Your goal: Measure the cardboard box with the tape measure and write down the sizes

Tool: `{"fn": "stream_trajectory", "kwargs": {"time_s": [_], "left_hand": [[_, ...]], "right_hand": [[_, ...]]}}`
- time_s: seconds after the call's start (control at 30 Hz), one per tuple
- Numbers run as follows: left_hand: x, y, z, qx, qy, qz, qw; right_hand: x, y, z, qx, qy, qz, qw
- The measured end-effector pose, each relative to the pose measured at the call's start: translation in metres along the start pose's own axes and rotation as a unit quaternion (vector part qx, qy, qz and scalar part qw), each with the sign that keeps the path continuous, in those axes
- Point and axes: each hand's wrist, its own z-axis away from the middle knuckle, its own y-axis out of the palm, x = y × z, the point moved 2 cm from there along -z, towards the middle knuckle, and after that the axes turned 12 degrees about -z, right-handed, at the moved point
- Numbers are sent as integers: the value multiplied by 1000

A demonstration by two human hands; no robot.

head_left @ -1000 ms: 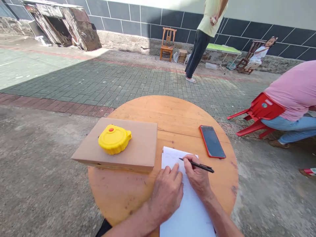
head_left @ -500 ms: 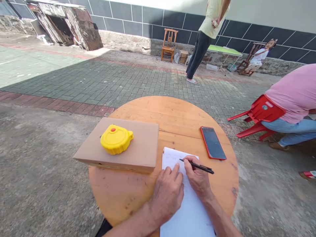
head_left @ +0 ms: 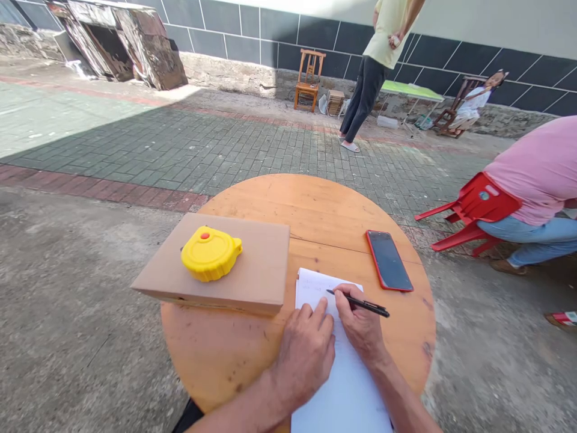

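Observation:
My right hand (head_left: 360, 322) grips a black pen (head_left: 364, 305), its tip at the upper part of a white sheet of paper (head_left: 340, 391) that carries faint handwriting. Beside it, my left hand (head_left: 309, 343) rests on the left side of the paper and holds nothing, with the index finger stretched toward the pen tip. A yellow tape measure (head_left: 211, 255) with a red button lies on a closed cardboard box (head_left: 264, 264) to the left of the paper. To the right lies a phone (head_left: 390, 261) with a red edge, its screen dark.
Everything sits on a round wooden table (head_left: 311, 198). At the right, a person in pink (head_left: 536, 162) sits on a red plastic chair (head_left: 484, 201). Farther off, a person in a yellow shirt (head_left: 383, 48) stands near a wooden chair (head_left: 309, 81) and a green-topped table (head_left: 412, 90).
Both hands, the pen and the paper stay in practically the same place. The view has shifted very slightly.

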Motion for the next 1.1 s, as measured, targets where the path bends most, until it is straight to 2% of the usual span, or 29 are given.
{"fn": "stream_trajectory", "kwargs": {"time_s": [1.1], "left_hand": [[1, -1, -2, -5, -5, 8, 1000]], "right_hand": [[-3, 0, 3, 17, 18, 16, 1000]]}}
